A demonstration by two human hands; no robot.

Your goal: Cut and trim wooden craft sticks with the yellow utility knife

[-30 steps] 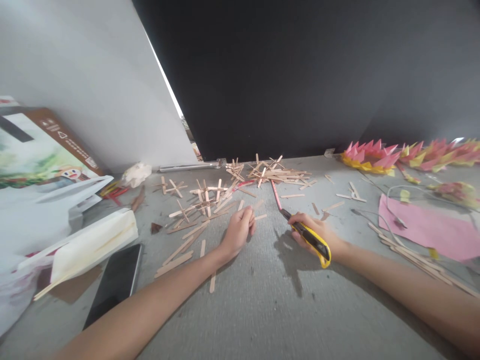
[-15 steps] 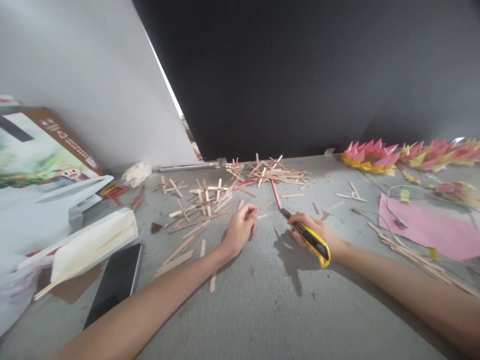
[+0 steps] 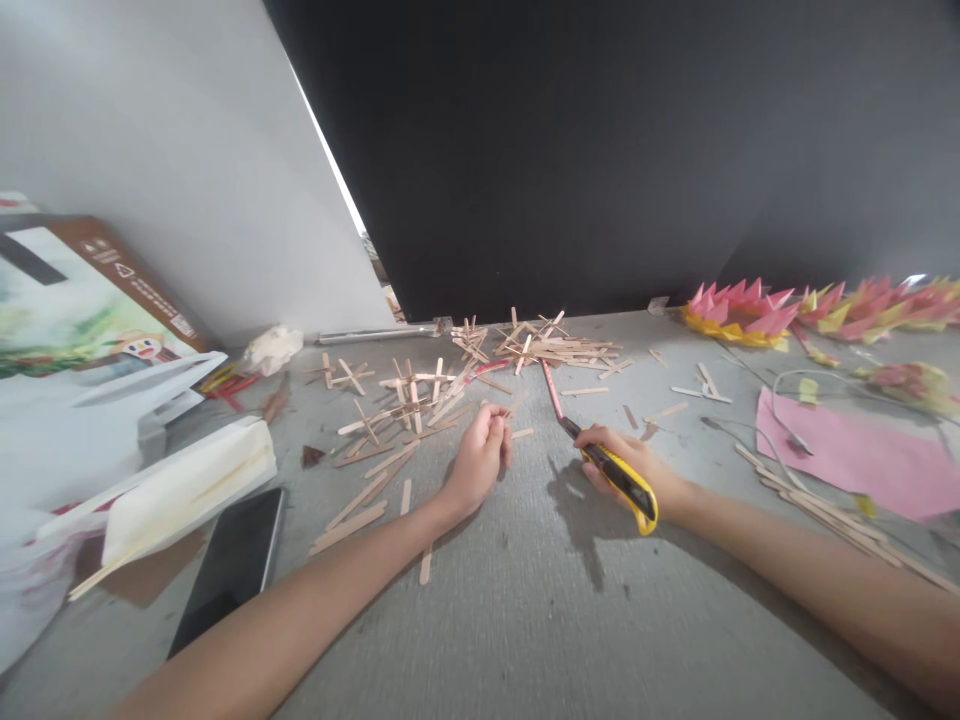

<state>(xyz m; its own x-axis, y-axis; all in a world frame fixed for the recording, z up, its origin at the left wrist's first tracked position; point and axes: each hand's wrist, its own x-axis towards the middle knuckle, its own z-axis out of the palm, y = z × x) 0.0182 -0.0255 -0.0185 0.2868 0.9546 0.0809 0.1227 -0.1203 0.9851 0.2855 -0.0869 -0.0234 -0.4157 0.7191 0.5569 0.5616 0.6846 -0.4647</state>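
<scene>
My right hand (image 3: 615, 462) is wrapped around a yellow and black utility knife (image 3: 626, 480), its long blade (image 3: 552, 390) reaching away towards the pile of sticks and looking reddish. Left of it, my left hand (image 3: 484, 445) is closed in a pinch. A wooden craft stick (image 3: 516, 404) pokes out at its fingertips, mostly hidden by the fingers. Just beyond that hand, another short stick (image 3: 523, 433) lies on the grey surface. Crossed sticks joined into small frames (image 3: 411, 390) stand behind and to the left, and a heap of loose sticks (image 3: 574, 348) lies near the dark panel.
Left are a black phone (image 3: 229, 565), a paper sleeve (image 3: 191, 490) and a printed bag (image 3: 82, 300). At right are pink and yellow paper flowers (image 3: 742, 315), a pink sheet (image 3: 847, 455), a white cable and long thin sticks (image 3: 832, 515). A dark panel (image 3: 600, 150) rises behind.
My left hand has turned slightly and drawn a little left, with the stick at its fingertips tilting upward. My right hand and the knife have barely moved.
</scene>
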